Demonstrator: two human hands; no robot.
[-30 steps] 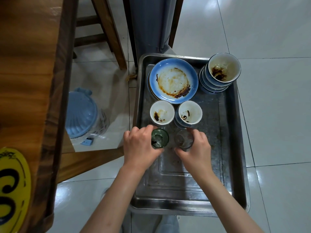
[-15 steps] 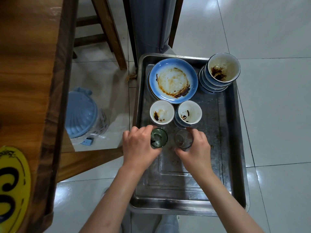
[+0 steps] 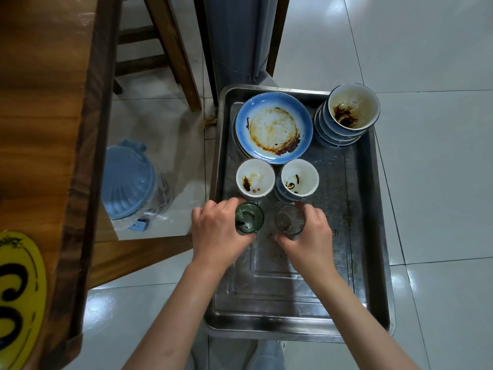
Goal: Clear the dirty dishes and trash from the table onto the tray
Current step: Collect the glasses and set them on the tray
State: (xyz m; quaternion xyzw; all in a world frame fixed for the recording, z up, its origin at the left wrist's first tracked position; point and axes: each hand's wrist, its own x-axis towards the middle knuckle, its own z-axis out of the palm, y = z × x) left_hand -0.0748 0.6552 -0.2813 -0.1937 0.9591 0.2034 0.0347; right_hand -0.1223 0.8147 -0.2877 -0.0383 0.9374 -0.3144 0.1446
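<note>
Now L hand (image 3: 217, 231) fingers wrap green glass (image 3: 249, 218), R hand (image 3: 310, 236) fingers wrap clear glass (image 3: 290, 219), both on tray (image 3: 373, 263).

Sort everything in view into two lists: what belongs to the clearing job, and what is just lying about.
Part of the job:
metal tray
blue plate
stacked blue bowls
two white cups
green glass, in the left hand
clear glass, in the right hand

Just lying about:
blue bin
wooden stool
yellow sign

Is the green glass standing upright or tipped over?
Upright: the green glass shows its round mouth facing the camera, with the left hand gripping it.
</note>
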